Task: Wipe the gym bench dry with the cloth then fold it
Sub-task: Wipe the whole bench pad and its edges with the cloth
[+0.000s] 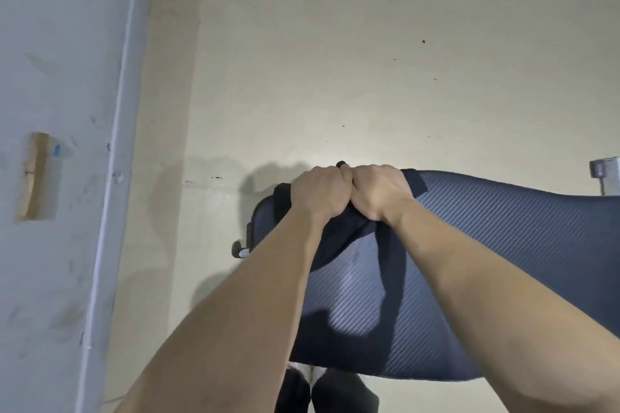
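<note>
The gym bench (496, 261) is a dark blue-grey pad with a ribbed, carbon-like texture, filling the lower right of the head view. A dark navy cloth (339, 241) lies bunched at the pad's far left end. My left hand (320, 191) and my right hand (377, 189) press side by side, knuckles touching, both shut on the cloth. A strip of the cloth (392, 265) hangs down from under my right hand onto the pad. A corner of the cloth (416, 181) sticks out to the right of my right hand.
A pale grey wall (60, 144) with a vertical white pipe (114, 151) runs along the left. The cream floor (335, 60) spreads beyond the bench. A bench foot (240, 249) shows at the left end. My dark trouser legs (322, 392) stand below the pad.
</note>
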Demonstrator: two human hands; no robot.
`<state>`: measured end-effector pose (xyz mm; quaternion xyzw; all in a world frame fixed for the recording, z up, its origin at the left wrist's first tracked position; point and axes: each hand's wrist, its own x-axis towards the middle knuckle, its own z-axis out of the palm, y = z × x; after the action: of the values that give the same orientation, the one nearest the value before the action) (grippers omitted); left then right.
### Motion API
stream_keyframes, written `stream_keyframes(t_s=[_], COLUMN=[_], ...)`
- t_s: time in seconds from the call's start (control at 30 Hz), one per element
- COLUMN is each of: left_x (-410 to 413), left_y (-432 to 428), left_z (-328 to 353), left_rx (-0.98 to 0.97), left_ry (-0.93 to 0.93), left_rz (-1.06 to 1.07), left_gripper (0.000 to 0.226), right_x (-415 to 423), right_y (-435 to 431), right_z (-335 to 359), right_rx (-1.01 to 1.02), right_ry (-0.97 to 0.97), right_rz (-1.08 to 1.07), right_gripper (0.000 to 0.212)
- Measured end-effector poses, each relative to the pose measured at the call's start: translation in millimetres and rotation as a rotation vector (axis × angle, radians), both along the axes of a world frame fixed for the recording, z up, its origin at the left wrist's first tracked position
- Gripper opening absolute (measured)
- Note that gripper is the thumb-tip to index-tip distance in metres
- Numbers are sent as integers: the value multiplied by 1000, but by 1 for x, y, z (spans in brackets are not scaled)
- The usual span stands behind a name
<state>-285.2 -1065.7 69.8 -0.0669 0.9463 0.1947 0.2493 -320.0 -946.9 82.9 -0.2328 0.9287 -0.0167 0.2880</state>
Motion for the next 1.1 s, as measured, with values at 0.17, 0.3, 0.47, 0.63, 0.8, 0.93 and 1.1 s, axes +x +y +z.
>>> stream_keyframes(t_s=[0.17, 0.3, 0.47, 0.63, 0.8, 0.93, 1.1], left_x=[-41, -52, -31, 13, 59, 69, 29], left_y=[75, 93, 30, -70, -129, -126, -91], left_z=[-4, 2, 22, 26, 4, -15, 14], left_rx=[77, 132, 209, 313, 576, 690, 480], left_ry=[-95, -116, -181, -327, -594, -627, -459], left_rz=[-119, -139, -89, 221, 758, 915, 557], left_gripper=[33, 37, 55, 67, 83, 97, 59], right_x=[-31, -35, -23, 15, 40, 38, 29], right_y=[81, 97, 36, -78, -158, -154, -105], right_z=[5, -6, -4, -4, 3, -1, -9], right_rx=[54, 101, 180, 152, 225, 148, 106], right_ry=[12, 7, -30, -60, -171, -177, -115], right_rz=[-40, -168, -148, -55, 134, 54, -13], right_gripper=[43, 55, 54, 48, 35, 39, 45])
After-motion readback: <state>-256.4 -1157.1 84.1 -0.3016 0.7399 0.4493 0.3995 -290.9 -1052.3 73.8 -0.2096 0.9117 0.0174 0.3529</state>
